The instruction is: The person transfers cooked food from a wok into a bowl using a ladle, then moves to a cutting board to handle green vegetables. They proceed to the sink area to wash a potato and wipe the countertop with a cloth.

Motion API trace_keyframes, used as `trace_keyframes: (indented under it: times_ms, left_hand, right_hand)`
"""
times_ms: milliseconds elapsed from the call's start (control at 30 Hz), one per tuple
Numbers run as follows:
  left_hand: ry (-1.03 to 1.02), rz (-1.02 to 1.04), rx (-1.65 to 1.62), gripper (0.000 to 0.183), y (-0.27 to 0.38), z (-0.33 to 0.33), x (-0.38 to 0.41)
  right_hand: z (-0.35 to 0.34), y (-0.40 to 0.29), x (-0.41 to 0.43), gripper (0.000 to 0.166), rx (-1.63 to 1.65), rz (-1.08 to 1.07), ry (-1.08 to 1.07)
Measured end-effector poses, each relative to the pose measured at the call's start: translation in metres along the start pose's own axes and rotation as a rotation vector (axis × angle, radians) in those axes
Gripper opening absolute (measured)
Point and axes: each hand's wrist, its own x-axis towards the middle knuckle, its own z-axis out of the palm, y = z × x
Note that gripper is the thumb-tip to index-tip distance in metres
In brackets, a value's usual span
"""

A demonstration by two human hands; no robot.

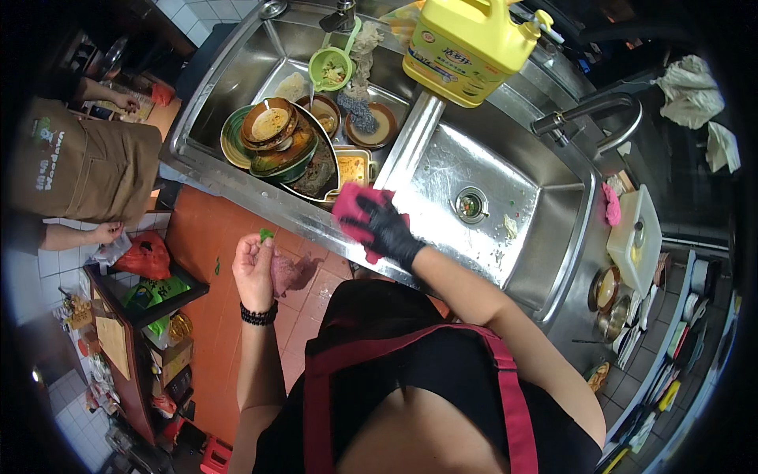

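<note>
My right hand [388, 231], in a black glove, presses on a pink cloth [352, 213] at the front rim of the steel double sink [254, 198], by the divider between the basins. My bare left hand [254, 266] is raised in front of the sink, its fingertips closed on a small green piece [266, 234]. A dull pink cloth [287, 274] shows beside that hand; whether the hand holds it too I cannot tell. Stacked dirty bowls [269, 127] and a dark plate [320, 172] fill part of the left basin. Food scraps lie in the right basin's drain [471, 205].
A yellow detergent jug [468, 53] stands on the divider's far end. A green strainer [330, 70] lies in the left basin. The faucet [592, 127] is at the right basin's back. At far left stands another person in a brown apron [89, 166].
</note>
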Motion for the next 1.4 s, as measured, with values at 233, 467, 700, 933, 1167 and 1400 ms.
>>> trace_keyframes:
  times_ms: [233,467,700,933,1167,1400]
  left_hand:
    - [0.017,-0.029,-0.032,0.005,-0.010,-0.002,-0.018]
    - [-0.165,0.003,-0.079,0.007,-0.004,0.047,0.001]
    - [-0.536,0.019,-0.078,0.005,-0.002,0.143,0.006]
    - [-0.703,0.071,0.052,0.005,0.001,0.220,-0.033]
    - [-0.768,0.027,0.094,0.006,-0.003,0.299,-0.087]
    - [-0.790,0.048,0.129,0.006,-0.016,0.347,-0.114]
  right_hand:
    - [-0.040,0.150,0.056,0.044,-0.152,0.549,0.605]
    - [0.004,0.017,-0.014,0.038,0.695,0.662,0.475]
    - [-0.071,-0.035,-0.233,0.026,0.101,0.560,0.267]
    - [-0.108,-0.030,-0.426,0.040,-0.161,1.266,0.628]
    - [-0.152,0.113,-0.460,0.036,-0.180,1.196,1.105]
    - [-0.191,0.075,-0.520,0.027,0.133,1.346,0.872]
